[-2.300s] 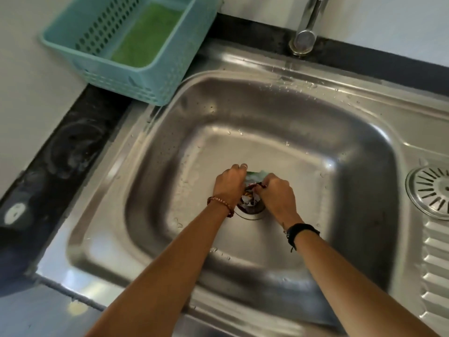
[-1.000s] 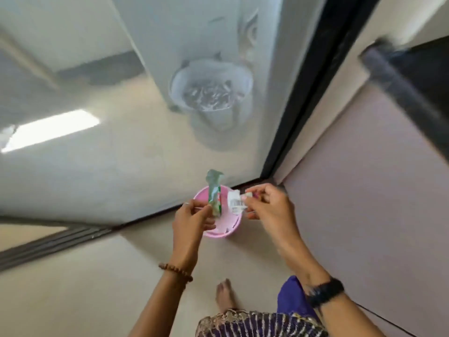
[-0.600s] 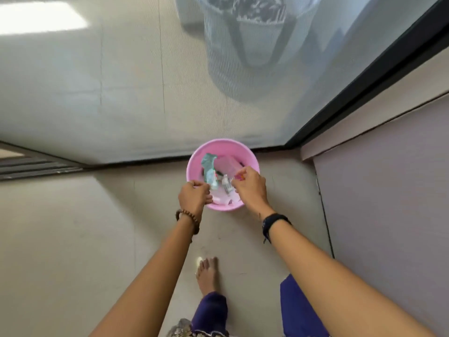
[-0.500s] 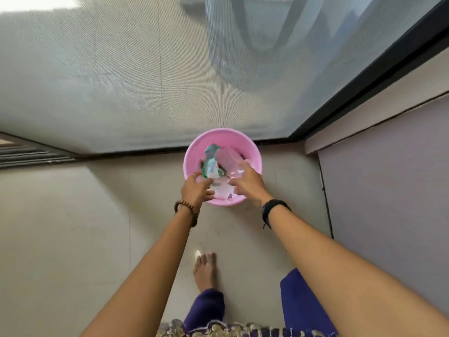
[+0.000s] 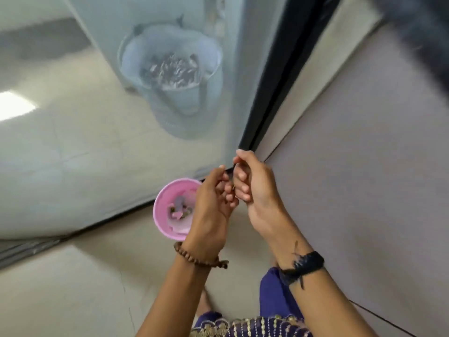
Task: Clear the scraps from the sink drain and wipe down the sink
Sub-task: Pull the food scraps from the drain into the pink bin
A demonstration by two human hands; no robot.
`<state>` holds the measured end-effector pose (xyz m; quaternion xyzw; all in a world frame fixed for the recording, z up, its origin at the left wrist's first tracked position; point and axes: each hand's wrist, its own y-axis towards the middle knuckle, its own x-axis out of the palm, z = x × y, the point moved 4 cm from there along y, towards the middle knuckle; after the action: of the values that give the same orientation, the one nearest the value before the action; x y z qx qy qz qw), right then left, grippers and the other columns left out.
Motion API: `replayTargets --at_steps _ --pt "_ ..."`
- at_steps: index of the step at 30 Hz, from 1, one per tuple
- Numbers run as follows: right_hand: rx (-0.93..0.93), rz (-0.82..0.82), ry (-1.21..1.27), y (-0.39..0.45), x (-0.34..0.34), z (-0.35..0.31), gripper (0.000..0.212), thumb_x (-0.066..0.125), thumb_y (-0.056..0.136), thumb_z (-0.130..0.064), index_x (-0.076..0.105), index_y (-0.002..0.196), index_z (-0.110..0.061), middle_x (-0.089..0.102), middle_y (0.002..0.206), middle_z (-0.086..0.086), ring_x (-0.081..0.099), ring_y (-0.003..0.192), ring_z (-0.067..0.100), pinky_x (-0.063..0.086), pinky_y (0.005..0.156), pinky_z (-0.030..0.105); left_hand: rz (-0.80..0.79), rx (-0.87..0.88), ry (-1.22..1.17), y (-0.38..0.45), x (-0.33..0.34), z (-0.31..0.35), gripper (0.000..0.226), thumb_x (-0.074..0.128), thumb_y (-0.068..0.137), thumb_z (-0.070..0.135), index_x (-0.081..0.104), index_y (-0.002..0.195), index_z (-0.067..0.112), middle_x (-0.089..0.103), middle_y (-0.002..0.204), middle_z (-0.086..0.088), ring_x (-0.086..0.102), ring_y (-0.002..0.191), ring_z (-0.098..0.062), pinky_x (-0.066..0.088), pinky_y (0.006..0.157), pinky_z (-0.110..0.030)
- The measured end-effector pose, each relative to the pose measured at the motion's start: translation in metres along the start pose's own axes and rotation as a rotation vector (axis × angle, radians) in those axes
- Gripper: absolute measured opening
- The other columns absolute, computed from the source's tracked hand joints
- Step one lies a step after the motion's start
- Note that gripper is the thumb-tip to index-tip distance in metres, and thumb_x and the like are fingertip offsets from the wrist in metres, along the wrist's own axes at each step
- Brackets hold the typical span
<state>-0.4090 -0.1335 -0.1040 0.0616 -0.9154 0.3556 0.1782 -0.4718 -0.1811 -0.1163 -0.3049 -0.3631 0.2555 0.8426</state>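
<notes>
**Scraps dropped, hands come away empty**

The scraps (image 5: 179,210) are in the pink bin (image 5: 162,222) now, a small heap at the bottom of it on the floor by the screen door (image 5: 97,132). A moment ago both hands were down at the rim letting wrappers go; now they are lifted clear and drawn together above and to the right of it. The left hand (image 5: 213,203) has its fingers curled loosely toward the right hand (image 5: 252,190), whose fingers are folded in; fingertips meet, as if rubbing off residue. I see nothing gripped in either, though the palms face away, so a small bit could hide there. That looks like the drain-clearing half done, with the wipe-down left. The sink is out of sight entirely. The frame is smeared by motion, so the bin's contents are only coloured blobs, and the bucket (image 5: 170,66) behind the mesh is hazy.
</notes>
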Motion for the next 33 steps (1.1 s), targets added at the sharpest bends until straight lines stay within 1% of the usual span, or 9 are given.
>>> replayTargets --at_steps 4,9,13,16,19,21,23,27,33 --pt "-0.237 -0.017 0.058 -0.092 -0.026 -0.122 0.029 0.047 0.093 -0.023 0.051 0.065 -0.015 0.035 0.041 -0.009 0.025 0.029 0.002 0.018 0.029 0.014 -0.321 0.002 0.136 -0.082 0.114 0.026 0.034 0.05 0.089 0.025 0.051 0.055 0.019 0.041 0.042 0.006 0.037 0.037 -0.005 0.036 0.039 -0.014" --pt "-0.482 0.18 0.068 -0.194 -0.096 -0.238 0.032 0.049 0.092 -0.026 0.053 0.061 -0.018 0.038 0.04 -0.008 0.029 0.032 0.005 0.02 0.032 0.014 -0.737 0.04 0.476 -0.168 0.256 0.011 0.044 0.045 0.091 0.028 0.06 0.049 0.023 0.055 0.044 0.005 0.051 0.041 -0.005 0.043 0.042 -0.014" --pt "-0.587 0.399 0.075 -0.237 -0.175 -0.294 0.03 0.052 0.091 -0.025 0.056 0.062 -0.019 0.043 0.04 -0.007 0.033 0.032 0.007 0.022 0.031 0.013 -0.844 -0.051 0.664 -0.197 0.348 -0.035 0.041 0.044 0.091 0.023 0.062 0.055 0.017 0.057 0.044 0.004 0.051 0.04 -0.007 0.043 0.04 -0.015" --pt "-0.639 0.566 -0.138 -0.247 -0.245 -0.321 0.028 0.053 0.09 -0.022 0.059 0.063 -0.02 0.051 0.041 -0.008 0.037 0.03 0.004 0.026 0.031 0.011 -0.858 -0.024 0.867 -0.188 0.403 -0.074 0.032 0.048 0.091 0.018 0.057 0.061 0.013 0.056 0.041 0.004 0.05 0.034 -0.006 0.043 0.037 -0.014" --pt "-0.574 0.78 -0.389 -0.237 -0.326 -0.331 0.026 0.055 0.089 -0.021 0.059 0.064 -0.022 0.061 0.052 -0.009 0.043 0.034 0.002 0.033 0.036 0.016 -0.847 0.213 1.196 -0.155 0.451 -0.111 0.022 0.053 0.088 0.013 0.059 0.066 0.011 0.058 0.056 0.0 0.054 0.044 -0.008 0.047 0.042 -0.014" --pt "-0.435 0.884 -0.525 -0.218 -0.379 -0.325 0.021 0.054 0.088 -0.019 0.061 0.068 -0.021 0.067 0.069 0.0 0.054 0.05 0.01 0.043 0.049 0.025 -0.815 0.32 1.401 -0.125 0.475 -0.141 0.016 0.056 0.086 0.011 0.061 0.071 0.008 0.06 0.064 -0.004 0.056 0.054 -0.014 0.053 0.055 -0.02" --pt "-0.223 0.919 -0.657 -0.192 -0.426 -0.311 0.015 0.053 0.086 -0.014 0.066 0.081 -0.011 0.07 0.085 0.012 0.062 0.071 0.024 0.049 0.066 0.036 -0.793 0.363 1.634 -0.093 0.489 -0.174 0.013 0.058 0.084 0.01 0.065 0.079 0.0 0.067 0.077 -0.015 0.064 0.071 -0.026 0.058 0.075 -0.035" --pt "0.188 0.871 -0.972 -0.151 -0.479 -0.289 0.02 0.054 0.087 -0.014 0.066 0.102 -0.009 0.068 0.105 0.01 0.061 0.092 0.028 0.042 0.071 0.027 -0.739 0.369 2.095 -0.042 0.495 -0.23 0.03 0.065 0.081 0.018 0.065 0.105 0.0 0.066 0.111 -0.019 0.061 0.104 -0.033 0.051 0.09 -0.041" --pt "0.085 0.818 -1.096 -0.112 -0.497 -0.268 0.025 0.049 0.09 -0.01 0.063 0.109 -0.019 0.064 0.112 0.009 0.058 0.101 0.029 0.041 0.074 0.029 -0.942 0.36 2.337 -0.015 0.479 -0.298 0.044 0.065 0.081 0.025 0.051 0.122 0.022 0.057 0.124 -0.009 0.056 0.112 -0.029 0.045 0.089 -0.037"
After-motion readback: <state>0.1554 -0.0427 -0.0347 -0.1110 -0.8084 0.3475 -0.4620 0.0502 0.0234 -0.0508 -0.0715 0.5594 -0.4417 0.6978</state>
